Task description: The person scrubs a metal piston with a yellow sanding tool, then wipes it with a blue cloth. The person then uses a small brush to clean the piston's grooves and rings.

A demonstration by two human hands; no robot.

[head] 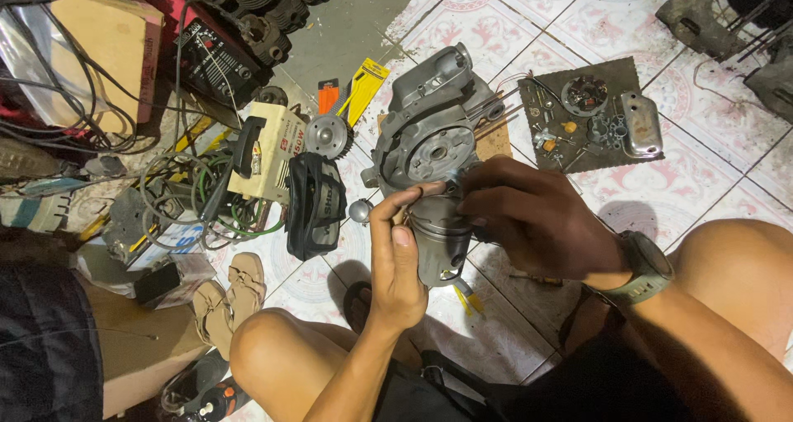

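Left hand (395,261) wrapped the side of a grey metal cylinder (438,240), thumb up along its wall, fingertips curled over the top rim. Right hand (529,215) lay clenched over the cylinder's upper right edge, fingers bent down at the point where it met the engine case (429,133); whether something small sat pinched in those fingers could not be told. A watch (648,265) with a pale green strap sat on the right wrist.

The cylinder was held off the floor, between the person's bare knees, its top touching or just under the lower end of the engine case. The case, silver-grey with a round opening in its face, lay on the patterned tile floor (529,26), partly on a scrap of cardboard, with thin studs sticking out towards the right.

Right of the case, well apart from the hands, a dark mat (615,154) carried small parts: a round toothed piece, screws, a shiny metal cover (640,125).

Left of the case: a gear wheel (327,135), a cream-coloured box tool (277,154) with coiled cables, a black mask-like item (314,203). A small round metal ball (360,211) lay near the left hand. A pair of tan sandals (227,298) lay by the left knee. A yellow-handled tool (467,298) showed on the floor just below the cylinder.
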